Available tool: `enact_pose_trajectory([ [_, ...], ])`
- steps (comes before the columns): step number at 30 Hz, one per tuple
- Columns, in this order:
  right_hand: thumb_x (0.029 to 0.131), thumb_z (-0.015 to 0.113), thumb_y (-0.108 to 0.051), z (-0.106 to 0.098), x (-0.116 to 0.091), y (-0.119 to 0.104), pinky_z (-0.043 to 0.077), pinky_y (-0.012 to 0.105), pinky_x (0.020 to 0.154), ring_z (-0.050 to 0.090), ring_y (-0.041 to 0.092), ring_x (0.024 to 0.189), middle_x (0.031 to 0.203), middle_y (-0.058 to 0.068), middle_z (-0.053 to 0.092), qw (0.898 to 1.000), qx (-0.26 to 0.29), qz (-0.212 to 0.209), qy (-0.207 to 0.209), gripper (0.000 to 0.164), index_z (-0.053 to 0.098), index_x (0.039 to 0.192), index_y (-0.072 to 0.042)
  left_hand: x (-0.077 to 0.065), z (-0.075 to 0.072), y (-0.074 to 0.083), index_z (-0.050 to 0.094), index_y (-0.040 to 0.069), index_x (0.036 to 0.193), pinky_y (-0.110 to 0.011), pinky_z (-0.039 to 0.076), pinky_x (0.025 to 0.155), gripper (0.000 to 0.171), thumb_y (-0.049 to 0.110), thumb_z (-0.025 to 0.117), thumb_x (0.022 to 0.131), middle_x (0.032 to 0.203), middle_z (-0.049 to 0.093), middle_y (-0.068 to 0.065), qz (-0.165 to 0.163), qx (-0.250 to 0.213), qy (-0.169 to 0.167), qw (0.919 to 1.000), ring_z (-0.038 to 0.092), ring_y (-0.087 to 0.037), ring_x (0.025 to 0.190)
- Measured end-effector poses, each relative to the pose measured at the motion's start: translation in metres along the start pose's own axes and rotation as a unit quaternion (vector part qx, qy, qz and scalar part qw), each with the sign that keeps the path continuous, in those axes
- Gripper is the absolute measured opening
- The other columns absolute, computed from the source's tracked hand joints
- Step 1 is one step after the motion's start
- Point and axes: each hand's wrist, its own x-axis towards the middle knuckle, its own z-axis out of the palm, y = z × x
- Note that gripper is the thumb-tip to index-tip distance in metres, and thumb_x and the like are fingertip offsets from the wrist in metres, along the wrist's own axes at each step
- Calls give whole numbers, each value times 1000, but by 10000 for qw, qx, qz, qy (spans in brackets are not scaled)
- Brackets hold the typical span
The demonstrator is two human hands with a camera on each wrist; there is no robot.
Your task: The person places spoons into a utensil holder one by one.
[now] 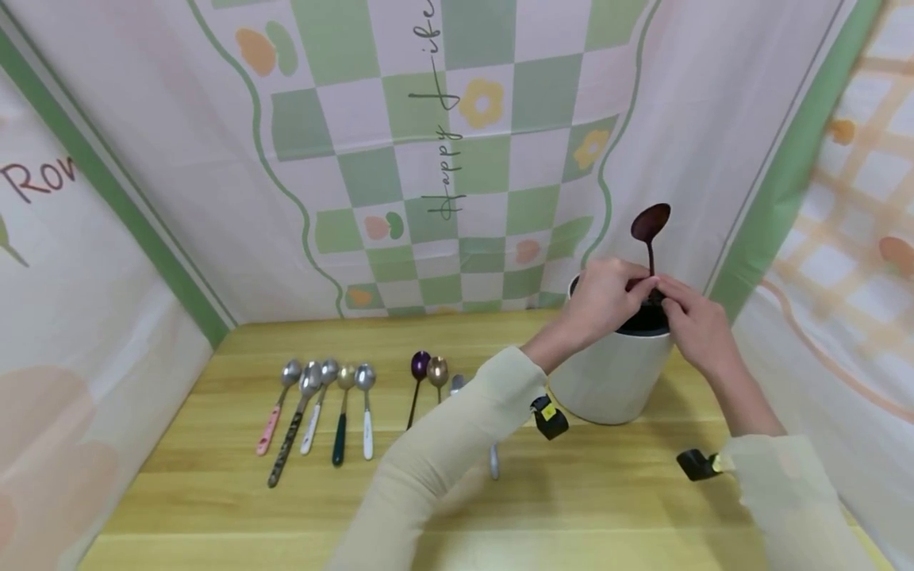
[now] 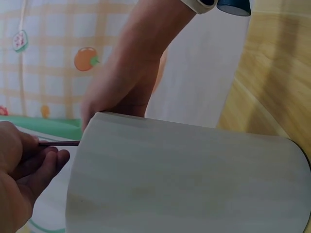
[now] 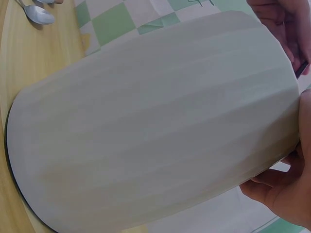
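Observation:
A dark brown spoon point(image 1: 651, 224) stands upright, bowl up, above the mouth of a white round bin point(image 1: 607, 377) with a black inside. My left hand point(image 1: 607, 297) pinches its thin handle between thumb and fingers, seen again in the left wrist view, where the handle point(image 2: 60, 143) runs down past the rim. At the bin's right side, my right hand point(image 1: 703, 325) grips the rim, with its fingertips close to the left thumb. The right wrist view has that hand point(image 3: 286, 194) with fingers along the bin's outer wall. The handle's lower end is hidden inside the bin.
Left on the wooden table point(image 1: 214, 507) lies a row of several spoons point(image 1: 310, 379) with coloured handles. Nearer the bin, a purple spoon point(image 1: 420, 365), a gold spoon point(image 1: 438, 370) and a silver spoon point(image 1: 458, 383) lie partly under my left sleeve. Printed cloth walls surround the table.

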Motion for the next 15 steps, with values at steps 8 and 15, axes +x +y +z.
enact_pose_trajectory([
  [8, 106, 29, -27, 1, -2, 1, 35, 68, 104, 36, 53, 139, 155, 18, 41, 10000, 26, 29, -21, 49, 45, 148, -9, 0, 9, 4, 72, 19, 81, -10, 39, 57, 24, 27, 60, 100, 68, 64, 10, -169, 157, -163, 9996, 54, 1, 60],
  [15, 106, 30, -27, 1, -1, 1, 31, 70, 107, 35, 55, 138, 153, 21, 42, 10000, 10, 39, 47, 49, 46, 148, -9, 3, 13, 8, 69, 19, 82, -14, 47, 65, 26, 25, 55, 103, 77, 68, 9, -310, 206, -514, 9980, 62, -2, 70],
])
